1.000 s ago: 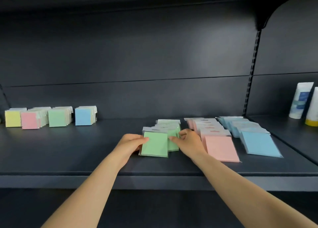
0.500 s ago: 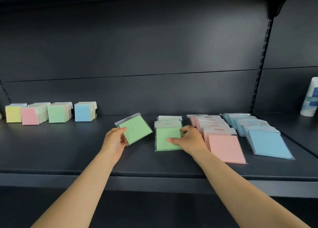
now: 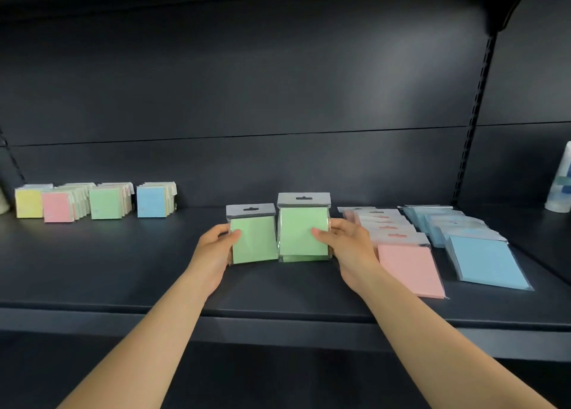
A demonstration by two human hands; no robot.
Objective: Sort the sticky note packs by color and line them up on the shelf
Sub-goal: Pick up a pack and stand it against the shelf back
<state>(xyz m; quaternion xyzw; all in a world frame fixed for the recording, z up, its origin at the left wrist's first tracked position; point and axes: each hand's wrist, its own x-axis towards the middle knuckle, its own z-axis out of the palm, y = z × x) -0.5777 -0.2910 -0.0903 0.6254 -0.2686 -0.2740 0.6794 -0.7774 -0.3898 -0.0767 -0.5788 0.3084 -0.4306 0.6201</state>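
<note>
My left hand holds one green sticky note pack upright on the dark shelf. Right beside it, my right hand grips a stack of green packs, also stood upright, with grey hang tabs on top. To the right, a row of pink packs lies flat and overlapping, and a row of blue packs lies the same way further right.
At the shelf's far left stand upright rows of small yellow, pink, green and blue pads. A white bottle stands at the right edge. A slotted upright divides the shelf bays.
Both hands lifted the green packs from lying flat to standing upright. My left hand pulled one pack off the pile, swung it left, then brought it back beside the stack.
</note>
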